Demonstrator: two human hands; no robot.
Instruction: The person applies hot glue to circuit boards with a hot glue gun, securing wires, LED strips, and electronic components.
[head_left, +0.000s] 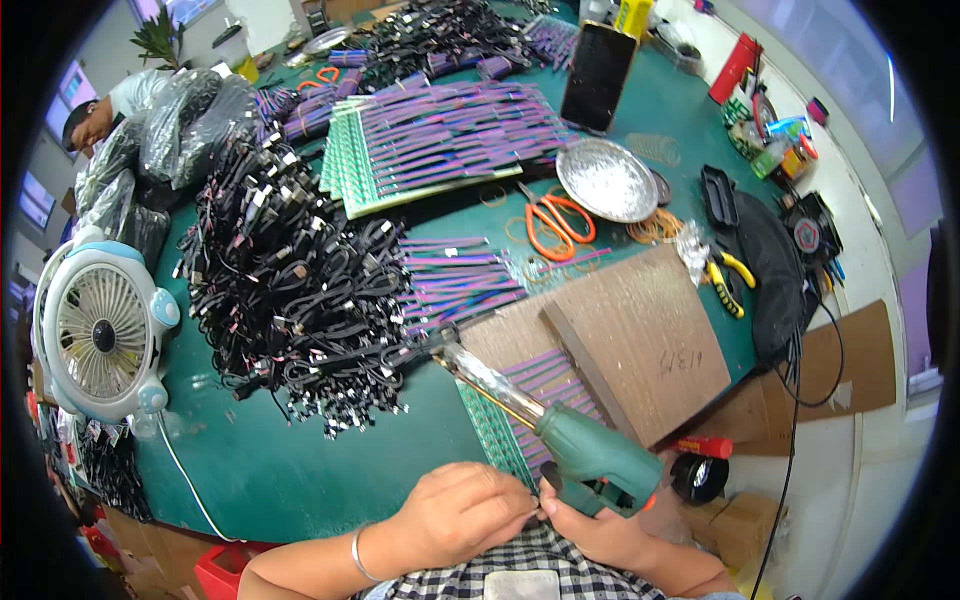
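Low in the picture, my left hand [465, 510] and my right hand [605, 535] meet over a checked cloth at the table's near edge. The fingertips of both are pinched together on something too small and hidden to name. A green pistol-shaped tool [600, 460] with a long metal tube points up and left just above my right hand; I cannot tell whether anything supports it. Below its tube, a green-and-white strip [492, 425] with a row of purple wires [550, 380] lies partly on a brown board [650, 340].
A large heap of black cables [300, 290] covers the left middle, beside a fan [105, 335]. Stacked purple wires [460, 140], orange scissors [555, 225], a metal dish [607, 180], a phone [597, 80] and yellow-handled pliers [728, 283] lie beyond. Another person [95, 125] sits far left.
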